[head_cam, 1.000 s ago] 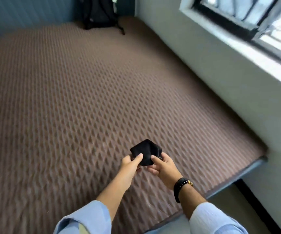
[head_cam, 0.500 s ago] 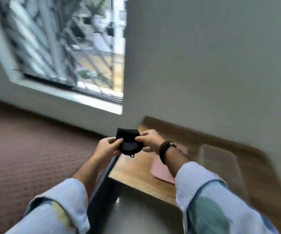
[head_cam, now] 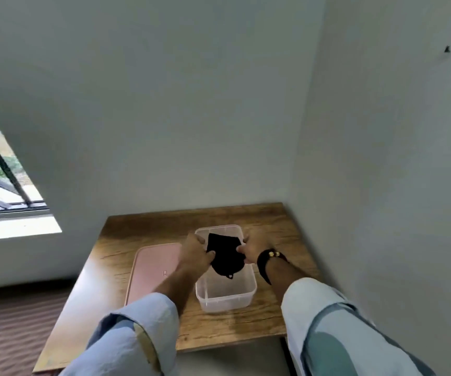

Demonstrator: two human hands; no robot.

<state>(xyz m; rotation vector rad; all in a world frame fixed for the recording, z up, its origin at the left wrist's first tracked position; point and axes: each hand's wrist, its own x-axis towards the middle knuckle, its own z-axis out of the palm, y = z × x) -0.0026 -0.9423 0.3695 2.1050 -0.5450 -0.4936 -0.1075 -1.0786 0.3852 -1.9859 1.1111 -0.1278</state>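
A small folded black cloth (head_cam: 225,256), pinched by the left hand (head_cam: 195,253) and right hand (head_cam: 251,249), is held over the clear plastic tub (head_cam: 227,294) near the wooden table's (head_cam: 273,221) far right corner; lowering and release seem due next.

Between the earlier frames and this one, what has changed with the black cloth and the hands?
The person turned from the mattress to the wooden table, bringing the black cloth over the open clear container; whether it touches the bottom is unclear. Nothing was let go: left hand and right hand grip it as before. The pink lid lies left of the container.
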